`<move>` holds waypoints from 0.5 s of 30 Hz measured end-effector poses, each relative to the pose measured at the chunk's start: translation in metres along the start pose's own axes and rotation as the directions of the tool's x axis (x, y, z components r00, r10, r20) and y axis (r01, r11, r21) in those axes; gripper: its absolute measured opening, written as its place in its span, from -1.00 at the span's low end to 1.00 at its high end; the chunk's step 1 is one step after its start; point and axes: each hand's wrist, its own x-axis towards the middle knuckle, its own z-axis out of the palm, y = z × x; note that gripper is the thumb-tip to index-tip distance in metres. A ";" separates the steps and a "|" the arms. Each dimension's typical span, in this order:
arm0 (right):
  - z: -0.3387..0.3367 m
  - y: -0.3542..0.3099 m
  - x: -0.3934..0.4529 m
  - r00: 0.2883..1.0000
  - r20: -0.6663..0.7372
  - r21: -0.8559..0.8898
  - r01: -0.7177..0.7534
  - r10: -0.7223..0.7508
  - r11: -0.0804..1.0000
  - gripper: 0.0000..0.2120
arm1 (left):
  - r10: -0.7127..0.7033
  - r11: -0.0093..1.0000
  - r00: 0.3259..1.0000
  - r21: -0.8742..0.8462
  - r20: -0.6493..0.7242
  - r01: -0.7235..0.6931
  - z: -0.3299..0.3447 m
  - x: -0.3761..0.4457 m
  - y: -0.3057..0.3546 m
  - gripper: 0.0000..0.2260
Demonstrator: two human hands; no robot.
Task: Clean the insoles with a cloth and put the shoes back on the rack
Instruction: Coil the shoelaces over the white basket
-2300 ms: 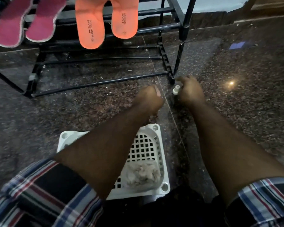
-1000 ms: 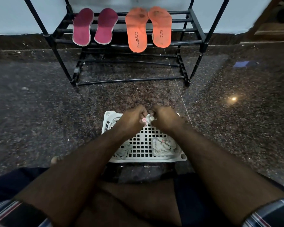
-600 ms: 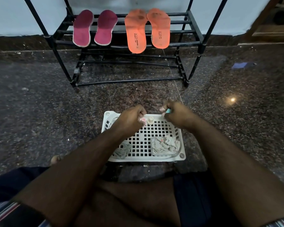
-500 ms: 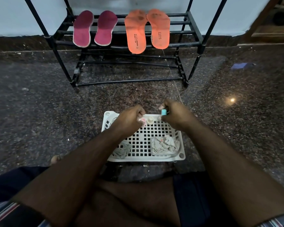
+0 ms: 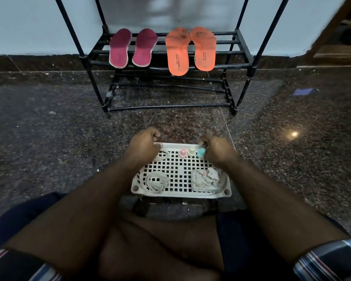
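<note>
cloth [image 5: 206, 178] lies crumpled in white tray [image 5: 178, 194] beside coiled laces [image 5: 156, 180]; right hand [image 5: 218, 150] pinches teal cap [image 5: 201, 153], left hand [image 5: 144, 144] clenched.

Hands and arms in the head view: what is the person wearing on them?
Both hands, left and right, are bare, with no gloves, rings or watch showing. The forearms are uncovered. Short plaid sleeves in dark blue, white and red show at the bottom corners.

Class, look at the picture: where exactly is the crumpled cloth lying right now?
The cloth lies in the near right corner of the white tray on the floor, just below the right hand.
</note>
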 end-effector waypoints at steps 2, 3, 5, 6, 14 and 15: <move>-0.011 0.002 -0.006 0.994 -0.071 0.004 -0.080 0.080 0.997 -0.69 | -0.080 0.996 0.997 0.032 0.007 0.080 -0.016 -0.006 -0.004 -0.84; -0.017 0.003 -0.011 0.982 -0.116 -0.011 -0.150 0.148 0.989 -0.73 | -0.130 0.988 0.991 0.080 0.004 0.129 -0.023 -0.010 -0.006 -0.87; -0.025 0.009 -0.024 0.953 -0.148 -0.136 -0.283 0.263 0.949 -0.78 | -0.200 0.947 0.979 0.260 0.027 0.186 -0.030 -0.020 -0.008 -0.84; -0.026 0.011 -0.031 0.948 -0.117 -0.188 -0.314 0.297 0.931 -0.75 | -0.229 0.924 0.972 0.329 0.061 0.197 -0.031 -0.025 -0.010 -0.79; -0.013 0.013 -0.052 0.909 -0.010 0.055 -0.416 0.417 0.908 -0.70 | -0.274 0.904 0.933 0.394 0.232 0.167 -0.033 -0.050 -0.014 -0.75; -0.018 0.013 -0.050 0.907 -0.020 0.098 -0.417 0.421 0.904 -0.71 | -0.260 0.895 0.938 0.422 0.230 0.144 -0.040 -0.048 -0.009 -0.76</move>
